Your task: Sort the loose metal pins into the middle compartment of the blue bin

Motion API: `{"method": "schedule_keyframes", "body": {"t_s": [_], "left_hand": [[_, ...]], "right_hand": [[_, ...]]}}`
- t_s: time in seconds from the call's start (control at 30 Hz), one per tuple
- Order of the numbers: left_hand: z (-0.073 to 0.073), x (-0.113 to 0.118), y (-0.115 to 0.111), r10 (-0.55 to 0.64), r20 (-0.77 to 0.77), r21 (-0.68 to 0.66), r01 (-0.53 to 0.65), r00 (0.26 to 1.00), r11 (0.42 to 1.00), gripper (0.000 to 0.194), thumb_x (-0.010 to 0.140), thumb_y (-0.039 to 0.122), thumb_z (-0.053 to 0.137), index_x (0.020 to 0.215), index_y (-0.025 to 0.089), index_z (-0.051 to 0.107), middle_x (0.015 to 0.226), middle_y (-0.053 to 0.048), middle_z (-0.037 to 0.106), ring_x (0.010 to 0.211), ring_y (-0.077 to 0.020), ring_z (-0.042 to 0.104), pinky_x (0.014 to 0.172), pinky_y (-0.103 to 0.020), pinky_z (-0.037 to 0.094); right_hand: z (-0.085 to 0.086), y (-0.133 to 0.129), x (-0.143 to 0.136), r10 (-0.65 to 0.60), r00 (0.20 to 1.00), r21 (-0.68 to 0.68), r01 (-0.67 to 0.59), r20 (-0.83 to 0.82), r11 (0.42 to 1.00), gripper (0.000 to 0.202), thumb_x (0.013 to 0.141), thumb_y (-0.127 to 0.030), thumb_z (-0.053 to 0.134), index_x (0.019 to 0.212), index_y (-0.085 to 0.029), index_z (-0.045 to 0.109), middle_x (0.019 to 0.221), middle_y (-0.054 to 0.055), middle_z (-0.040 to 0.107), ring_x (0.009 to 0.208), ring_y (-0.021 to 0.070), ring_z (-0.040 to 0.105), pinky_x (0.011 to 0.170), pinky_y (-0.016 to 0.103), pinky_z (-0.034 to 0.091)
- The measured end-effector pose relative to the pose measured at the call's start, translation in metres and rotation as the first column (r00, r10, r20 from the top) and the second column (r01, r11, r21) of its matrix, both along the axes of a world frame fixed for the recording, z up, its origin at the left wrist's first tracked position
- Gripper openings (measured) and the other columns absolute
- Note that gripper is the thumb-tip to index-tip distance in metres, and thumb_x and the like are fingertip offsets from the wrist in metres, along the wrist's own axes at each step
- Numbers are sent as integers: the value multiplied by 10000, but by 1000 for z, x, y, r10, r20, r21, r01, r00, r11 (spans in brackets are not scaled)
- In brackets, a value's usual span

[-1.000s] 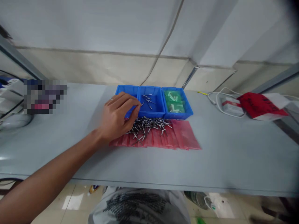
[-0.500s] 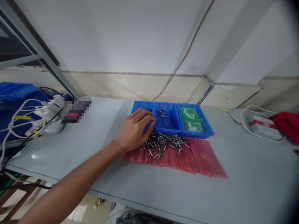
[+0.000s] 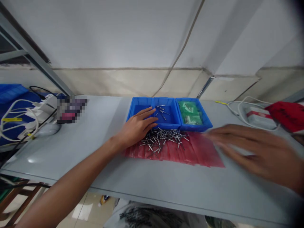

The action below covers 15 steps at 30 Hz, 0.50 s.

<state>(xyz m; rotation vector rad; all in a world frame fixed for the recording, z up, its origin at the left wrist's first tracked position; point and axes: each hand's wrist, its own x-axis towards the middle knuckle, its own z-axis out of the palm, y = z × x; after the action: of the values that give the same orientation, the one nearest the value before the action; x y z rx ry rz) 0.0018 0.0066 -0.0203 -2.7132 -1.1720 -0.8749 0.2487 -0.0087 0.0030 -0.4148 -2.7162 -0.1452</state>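
Observation:
My left hand (image 3: 137,128) lies over the front of the left blue bin (image 3: 141,103), with its fingers stretched out and apart and nothing seen in them. Beside it, a heap of thin metal pieces that look like blind rivets (image 3: 163,136) rests on a fanned row of red plastic bags (image 3: 201,150). Several more of these pieces lie in the middle blue bin (image 3: 172,118). From the right, my right hand (image 3: 258,152) reaches toward the right end of the bags. Motion smears its fingertips, so I cannot see whether they hold anything.
The right blue bin (image 3: 206,123) contains green packets (image 3: 191,112). A white box (image 3: 261,117), a cable and a red cloth-like item (image 3: 288,115) are at the right. Chargers, cables and a grey mouse (image 3: 49,129) sit at the left. A wall stands behind the table (image 3: 166,183).
My right hand has come into view from the right. The fingers of my left hand have straightened and spread over the bin's front. The view has shifted slightly.

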Motion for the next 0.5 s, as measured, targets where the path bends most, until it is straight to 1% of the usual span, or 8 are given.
{"method": "schedule_keyframes", "body": {"t_s": [0.13, 0.2, 0.27, 0.33, 0.4, 0.43, 0.5], "left_hand": [[3, -1, 0, -41, -1, 2, 41, 999, 999, 274, 1007, 276, 543, 1195, 144, 692, 1412, -170, 604, 1412, -279, 508, 1142, -511, 508], [5, -1, -2, -36, -9, -10, 36, 999, 999, 281, 1010, 274, 537, 1209, 143, 687, 1422, -164, 598, 1421, -273, 498, 1156, -502, 493], [9, -1, -3, -7, -15, -13, 6, 1000, 1000, 292, 1013, 298, 535, 1218, 151, 683, 1406, -147, 615, 1405, -272, 516, 1150, -499, 492], [14, -1, -4, 33, 10, 6, -33, 999, 999, 291, 1012, 320, 539, 1208, 160, 684, 1356, -126, 654, 1338, -265, 577, 1114, -489, 513], [19, -2, -4, 59, 72, 39, -62, 996, 997, 261, 1009, 312, 543, 1169, 168, 691, 1276, -103, 696, 1228, -241, 639, 1059, -456, 538], [21, -3, -4, 64, 108, 57, -70, 992, 996, 241, 1006, 297, 546, 1144, 169, 695, 1237, -94, 710, 1173, -226, 657, 1029, -433, 546], [24, -3, -5, 60, 153, 89, -74, 986, 993, 203, 998, 267, 551, 1095, 169, 700, 1165, -81, 728, 1087, -204, 669, 978, -396, 550]], "right_hand": [[-1, 1, 5, -31, 1000, 24, 30, 5, 999, 221, 963, -233, 626, 1163, -245, 720, 1068, 85, 723, 1007, 219, 662, 857, 364, 563], [-2, 3, 2, -34, 999, 48, 33, 26, 998, 229, 963, -178, 611, 1157, -231, 721, 1047, 83, 727, 985, 214, 665, 850, 361, 564], [-5, 4, -1, -34, 998, 87, 29, 58, 996, 241, 958, -117, 590, 1143, -198, 723, 1020, 84, 734, 957, 219, 670, 831, 364, 571], [-8, 4, -1, -30, 998, 125, 22, 63, 992, 233, 958, -85, 569, 1107, -163, 730, 1001, 86, 741, 931, 228, 676, 801, 370, 580], [-12, 5, 1, -25, 999, 139, 21, 26, 990, 220, 966, -82, 555, 1071, -145, 737, 1000, 89, 745, 915, 233, 682, 779, 372, 588], [-14, 6, 3, -25, 1000, 131, 26, -9, 991, 218, 969, -85, 552, 1062, -143, 740, 1002, 92, 746, 909, 231, 685, 775, 372, 590], [-14, 7, 9, -47, 994, 63, 53, -103, 997, 216, 970, -89, 557, 1063, -145, 744, 1008, 96, 744, 907, 224, 692, 783, 374, 593]]}}
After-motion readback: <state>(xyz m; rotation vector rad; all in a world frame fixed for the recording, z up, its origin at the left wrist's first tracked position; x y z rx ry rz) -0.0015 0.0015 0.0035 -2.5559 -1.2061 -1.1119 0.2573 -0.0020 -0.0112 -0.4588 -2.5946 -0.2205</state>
